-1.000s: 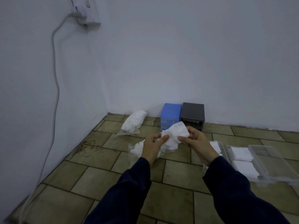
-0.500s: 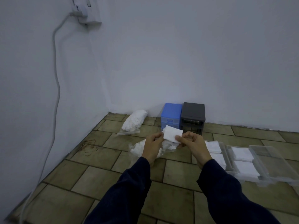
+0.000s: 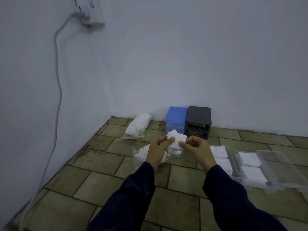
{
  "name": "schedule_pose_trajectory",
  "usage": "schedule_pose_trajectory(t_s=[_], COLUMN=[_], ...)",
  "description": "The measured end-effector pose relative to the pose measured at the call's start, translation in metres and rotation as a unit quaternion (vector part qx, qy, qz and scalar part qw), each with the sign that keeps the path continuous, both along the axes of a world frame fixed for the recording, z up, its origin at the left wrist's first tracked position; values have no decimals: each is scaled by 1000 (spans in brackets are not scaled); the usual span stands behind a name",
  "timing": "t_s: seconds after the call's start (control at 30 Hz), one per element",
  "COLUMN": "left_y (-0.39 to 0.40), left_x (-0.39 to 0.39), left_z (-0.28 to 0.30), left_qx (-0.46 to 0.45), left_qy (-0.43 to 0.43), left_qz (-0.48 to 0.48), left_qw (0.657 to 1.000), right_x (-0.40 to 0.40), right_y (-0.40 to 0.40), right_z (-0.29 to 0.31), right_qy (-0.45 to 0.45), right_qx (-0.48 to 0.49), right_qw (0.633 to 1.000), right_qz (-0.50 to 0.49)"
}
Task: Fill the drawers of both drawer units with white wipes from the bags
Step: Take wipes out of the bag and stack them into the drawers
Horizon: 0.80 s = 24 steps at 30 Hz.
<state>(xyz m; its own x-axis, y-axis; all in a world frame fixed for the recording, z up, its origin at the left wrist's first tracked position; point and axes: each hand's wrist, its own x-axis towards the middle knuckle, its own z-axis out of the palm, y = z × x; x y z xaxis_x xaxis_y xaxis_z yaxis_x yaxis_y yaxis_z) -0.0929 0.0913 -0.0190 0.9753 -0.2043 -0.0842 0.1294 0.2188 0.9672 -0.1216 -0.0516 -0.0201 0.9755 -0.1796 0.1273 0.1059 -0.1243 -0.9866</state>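
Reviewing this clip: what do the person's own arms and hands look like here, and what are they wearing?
Both arms are covered by long dark navy sleeves, the left sleeve and the right sleeve, plain with no visible markings and ending at the wrists. The left hand and right hand are bare: no gloves, and no rings or watch can be seen in this dim view.

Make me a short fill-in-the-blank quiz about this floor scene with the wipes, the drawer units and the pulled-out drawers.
1. Both hands, the left hand and the right hand, pinch one folded white ____.
2. The blue drawer unit stands directly to the ____ of the dark grey drawer unit.
3. The clear drawers lie on the tiled ____.
4. A full bag of wipes lies near the room's ____.

Missing words: wipe; left; floor; corner
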Motion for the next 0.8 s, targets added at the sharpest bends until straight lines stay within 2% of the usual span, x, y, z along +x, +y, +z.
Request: schedule_pose_trajectory(t_s=[0.43,0.8], left_y=[-1,-2], left_x=[3,5], left_z=[0,2], left_qx=[-2,7], left_qy=[-21,-42], left_qz=[0,5], left_qw=[1000,999], right_x=[0,6], right_y=[4,1], right_z=[8,11], right_qy=[-28,-42], right_qx=[-43,4], right_qw=[997,998], right_qz=[-50,-56])
